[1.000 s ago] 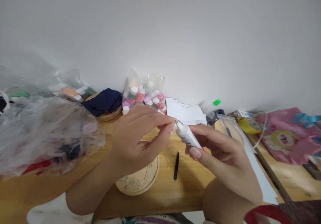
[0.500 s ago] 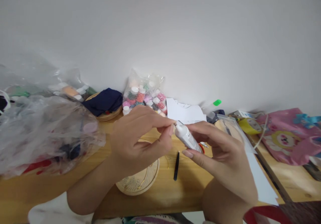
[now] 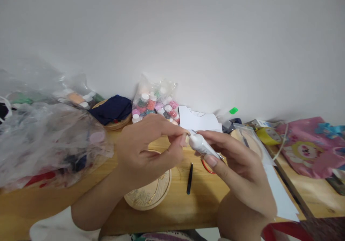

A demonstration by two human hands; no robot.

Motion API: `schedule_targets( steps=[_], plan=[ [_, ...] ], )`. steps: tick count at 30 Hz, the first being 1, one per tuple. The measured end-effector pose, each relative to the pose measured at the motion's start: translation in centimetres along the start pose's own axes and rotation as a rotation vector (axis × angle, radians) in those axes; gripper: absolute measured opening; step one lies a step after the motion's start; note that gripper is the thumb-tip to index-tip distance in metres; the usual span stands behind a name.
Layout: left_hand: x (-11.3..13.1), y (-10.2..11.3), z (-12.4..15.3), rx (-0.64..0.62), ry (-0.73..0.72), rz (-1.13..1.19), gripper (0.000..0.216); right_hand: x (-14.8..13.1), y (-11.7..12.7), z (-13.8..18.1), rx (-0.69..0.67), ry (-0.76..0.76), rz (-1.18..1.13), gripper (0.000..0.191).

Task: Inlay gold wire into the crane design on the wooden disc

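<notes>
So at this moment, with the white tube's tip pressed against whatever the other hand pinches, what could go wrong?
The left hand pinches something too small to identify right at the nozzle of the white tube in the right hand; whatever the tube dispenses could smear onto the fingertips. If the piece slips, it may drop near the round wooden piece or black tool and be hard to find.

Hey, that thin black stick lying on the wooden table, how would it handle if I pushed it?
The thin black stick looks slim and light, so it would probably skid across the smooth wooden table. Lying flat, it may be fiddly to pinch. Whether it rolls is unclear.
</notes>
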State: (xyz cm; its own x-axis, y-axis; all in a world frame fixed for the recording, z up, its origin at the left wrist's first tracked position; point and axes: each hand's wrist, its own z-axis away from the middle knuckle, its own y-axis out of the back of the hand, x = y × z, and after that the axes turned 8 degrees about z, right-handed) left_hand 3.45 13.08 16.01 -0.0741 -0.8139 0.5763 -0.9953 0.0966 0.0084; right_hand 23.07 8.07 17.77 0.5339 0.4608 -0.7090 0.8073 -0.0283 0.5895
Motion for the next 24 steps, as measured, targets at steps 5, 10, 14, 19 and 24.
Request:
schedule_targets(
  steps=[5,10,14,19,24],
  plan=[
    [0.07,0.01,-0.21,-0.003,0.012,0.006,0.018,-0.44,0.29,-0.17,-0.107,-0.020,-0.118,0.026],
    [0.11,0.02,-0.30,-0.025,0.001,-0.007,0.018,-0.24,0.27,-0.30,-0.103,0.037,-0.127,0.023],
    [0.11,0.05,-0.10,0.009,0.050,-0.029,0.015,-0.31,0.42,-0.34,-0.156,0.068,-0.114,0.020],
    [0.27,-0.01,-0.19,-0.002,0.049,-0.030,0.018,-0.39,0.42,-0.40,-0.106,0.053,-0.157,0.020],
    [0.25,0.02,-0.48,-0.047,-0.008,-0.019,0.021,-0.21,0.28,-0.31,-0.046,0.003,-0.175,0.019]
  ],
)
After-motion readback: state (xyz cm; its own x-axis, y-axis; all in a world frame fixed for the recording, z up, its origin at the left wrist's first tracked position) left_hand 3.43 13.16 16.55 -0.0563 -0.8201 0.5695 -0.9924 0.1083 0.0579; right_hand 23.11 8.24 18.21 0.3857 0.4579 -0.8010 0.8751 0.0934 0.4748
